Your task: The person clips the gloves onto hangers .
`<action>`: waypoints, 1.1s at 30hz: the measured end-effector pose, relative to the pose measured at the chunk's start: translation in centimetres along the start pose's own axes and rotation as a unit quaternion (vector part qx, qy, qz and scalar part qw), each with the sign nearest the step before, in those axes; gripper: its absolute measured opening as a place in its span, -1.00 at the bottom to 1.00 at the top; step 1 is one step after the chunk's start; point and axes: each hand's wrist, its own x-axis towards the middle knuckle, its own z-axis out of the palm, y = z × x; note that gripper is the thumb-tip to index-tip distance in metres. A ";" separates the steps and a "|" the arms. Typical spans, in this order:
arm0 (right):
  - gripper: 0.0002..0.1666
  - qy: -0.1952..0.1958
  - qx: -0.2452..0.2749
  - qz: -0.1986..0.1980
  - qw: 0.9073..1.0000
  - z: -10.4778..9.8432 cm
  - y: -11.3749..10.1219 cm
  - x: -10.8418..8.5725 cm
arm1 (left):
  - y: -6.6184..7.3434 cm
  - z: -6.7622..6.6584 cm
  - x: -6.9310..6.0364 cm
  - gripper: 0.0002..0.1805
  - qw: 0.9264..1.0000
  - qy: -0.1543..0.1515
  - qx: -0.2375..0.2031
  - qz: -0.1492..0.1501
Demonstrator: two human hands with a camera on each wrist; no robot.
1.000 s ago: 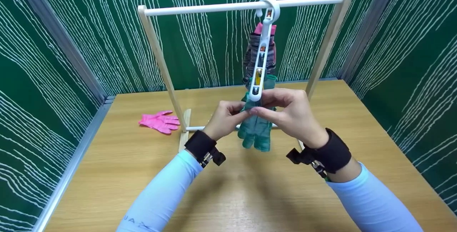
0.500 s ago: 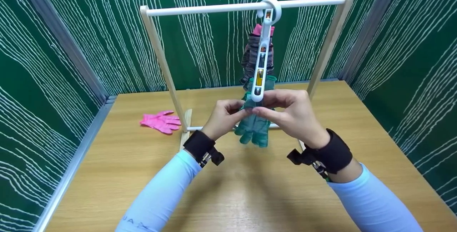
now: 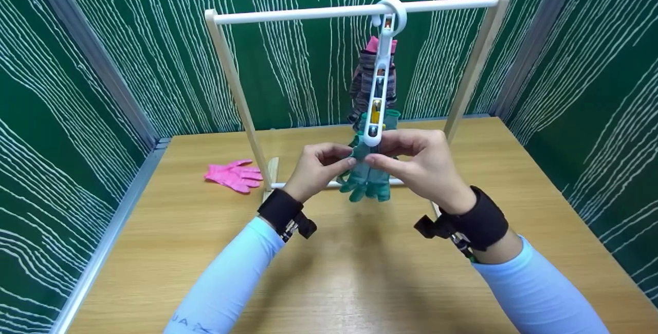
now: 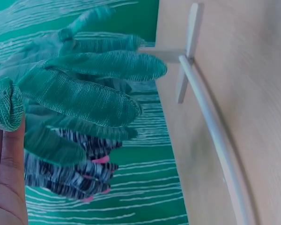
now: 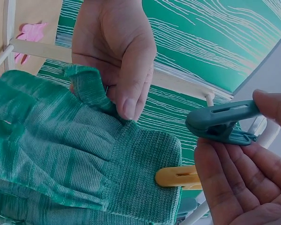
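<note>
A green knit glove (image 5: pixel 84 136) hangs from the white hanger (image 3: pixel 378 87), a yellow clothespin (image 5: pixel 178 177) biting its cuff. My left hand (image 3: pixel 318 169) is at the glove's left edge; in the right wrist view its thumb and fingers pinch there near the cuff. In the left wrist view, green glove fingers (image 4: pixel 84 93) stretch past that hand. My right hand (image 3: pixel 424 164) pinches a dark teal clothespin (image 5: pixel 225 119) between thumb and fingers, beside the cuff and apart from it. Another green glove piece hangs behind, partly hidden.
The hanger hooks over the white bar (image 3: pixel 303 14) of a wooden rack. Dark striped gloves (image 3: pixel 364 79) with pink trim hang farther back. A pink glove (image 3: pixel 234 175) lies on the table (image 3: pixel 329 282) by the rack's left foot. Green walls surround the table.
My left hand has shifted slightly left, away from my right thumb. The hanging green glove's fingers sit a little higher in the head view. My right hand has barely moved.
</note>
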 end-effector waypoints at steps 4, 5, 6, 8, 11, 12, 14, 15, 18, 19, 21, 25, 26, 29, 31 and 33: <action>-0.72 0.003 0.000 0.003 1.000 0.0 0.1 -0.1 | -0.2 -0.7 -0.2 -0.72 1.000 0.001 -0.001 0.017; -0.72 0.003 0.000 0.003 1.000 0.0 0.1 -0.1 | -0.2 -0.9 -0.3 -0.72 1.000 0.002 -0.001 0.022; -0.73 0.004 0.000 0.004 1.000 0.0 0.1 -0.1 | -0.2 -1.1 -0.4 -0.72 1.000 0.003 -0.003 0.026; -0.72 0.004 0.002 0.009 1.000 0.1 0.2 0.0 | -0.2 -1.7 -0.6 -0.72 0.999 0.011 -0.001 0.031; -0.73 0.005 0.005 0.019 1.000 0.1 0.3 0.0 | -0.4 -2.5 -1.0 -0.72 0.999 0.022 -0.002 0.031; -0.73 0.006 0.004 0.023 1.000 0.1 0.4 0.0 | -0.4 -2.8 -1.1 -0.72 0.999 0.025 -0.002 0.030; -0.73 0.007 0.002 0.028 1.000 0.1 0.5 -0.1 | -0.7 -3.4 -1.5 -0.72 0.999 0.032 -0.001 0.027; -0.73 0.008 0.001 0.029 1.000 0.1 0.5 -0.1 | -0.8 -3.7 -1.7 -0.71 0.999 0.035 0.001 0.026; -0.73 0.010 0.004 0.029 1.000 0.2 0.5 -0.1 | -1.1 -4.8 -2.2 -0.72 0.999 0.047 0.013 0.015; -0.73 0.009 0.006 0.029 1.000 0.2 0.5 -0.1 | -1.2 -5.1 -2.4 -0.72 0.998 0.054 0.016 0.010; -0.73 0.008 0.012 0.027 1.000 0.2 0.5 0.0 | -1.3 -5.9 -2.8 -0.72 0.998 0.066 0.020 0.001; -0.72 0.009 0.021 0.025 0.999 0.2 0.6 0.0 | -1.7 -7.2 -3.5 -0.74 0.996 0.092 0.020 -0.011; -0.72 0.009 0.022 0.026 0.999 0.2 0.6 0.0 | -1.8 -7.5 -3.6 -0.75 0.995 0.096 0.019 -0.012; -0.72 0.010 0.023 0.028 0.999 0.2 0.5 0.0 | -2.0 -8.3 -3.9 -0.76 0.994 0.103 0.019 -0.018; -0.72 0.008 0.024 0.029 0.999 0.2 0.5 0.0 | -2.1 -8.9 -4.1 -0.76 0.994 0.108 0.021 -0.021; -0.72 0.007 0.024 0.030 0.999 0.3 0.5 0.1 | -2.1 -9.5 -4.3 -0.76 0.993 0.116 0.025 -0.026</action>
